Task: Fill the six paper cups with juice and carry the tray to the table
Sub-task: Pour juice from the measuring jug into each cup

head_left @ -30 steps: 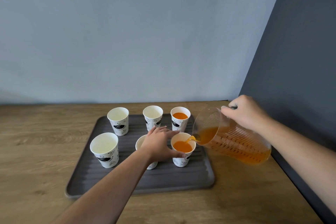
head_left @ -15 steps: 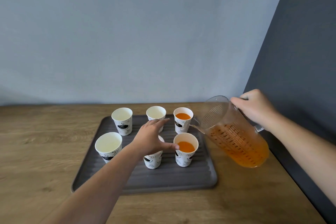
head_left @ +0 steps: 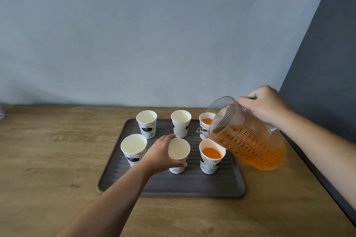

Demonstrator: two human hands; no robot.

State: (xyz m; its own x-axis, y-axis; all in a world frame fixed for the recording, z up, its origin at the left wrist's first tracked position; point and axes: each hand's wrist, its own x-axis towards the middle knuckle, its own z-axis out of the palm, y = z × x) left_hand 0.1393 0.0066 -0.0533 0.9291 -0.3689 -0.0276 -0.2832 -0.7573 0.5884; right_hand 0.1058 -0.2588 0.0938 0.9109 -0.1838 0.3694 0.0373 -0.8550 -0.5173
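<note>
Six white paper cups stand in two rows on a dark ridged tray (head_left: 192,184). The front right cup (head_left: 211,155) and the back right cup (head_left: 205,121) hold orange juice. The front middle cup (head_left: 179,151) is empty, and my left hand (head_left: 162,153) wraps around its left side. The back middle cup (head_left: 181,121), back left cup (head_left: 146,121) and front left cup (head_left: 133,146) are empty too. My right hand (head_left: 264,104) grips the handle of a clear ribbed pitcher (head_left: 248,140) of juice, tilted left with its spout over the right cups. No juice flows.
The tray lies on a wooden counter (head_left: 48,159) against a pale blue wall. A dark grey wall panel (head_left: 323,82) closes the right side, close behind the pitcher. Something clear shows at the far left edge (head_left: 1,114).
Pouring into the front right cup stopped and the pitcher tipped back up. My left hand left that cup and took hold of the front middle cup.
</note>
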